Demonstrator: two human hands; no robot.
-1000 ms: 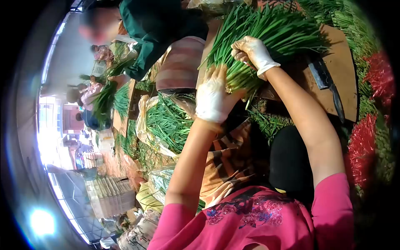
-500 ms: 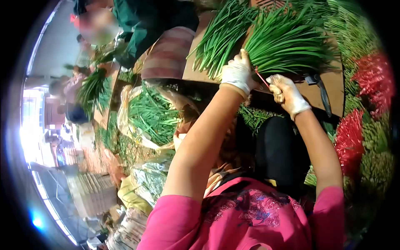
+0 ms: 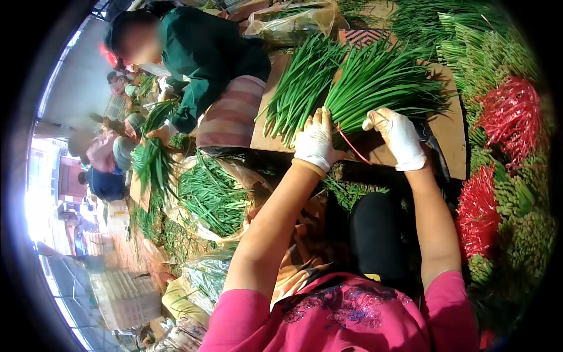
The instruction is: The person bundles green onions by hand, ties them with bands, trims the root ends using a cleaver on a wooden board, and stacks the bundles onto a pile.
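**Here, a red strip (image 3: 352, 146) lies between left hand (image 3: 315, 141) and right hand (image 3: 397, 138)**

Both hands wear thin white gloves. The left hand is at the near end of the greens, its fingers straight over the stalk ends and its thumb standing apart, out to the right. The right hand, just right of the strip, has its fingers bent toward the leaves; whether they are closed on anything, I cannot tell.

The greens lie on the brown counter (image 3: 453, 117) as a left bundle (image 3: 303, 82) and a right bundle (image 3: 384, 82), their leaves pointing far. The strip's far end meets the stalk ends of the right bundle, and its near end curves away to the right.

A knife (image 3: 438, 155) lies on the right of the counter, partly hidden by the right hand. Farther right are two heaps of red strips, a far heap (image 3: 511, 120) and a near heap (image 3: 478, 214). To the left, a plastic bag (image 3: 220, 236) holds loose greens, and a co-worker (image 3: 196, 50) in dark green leans in beyond it.
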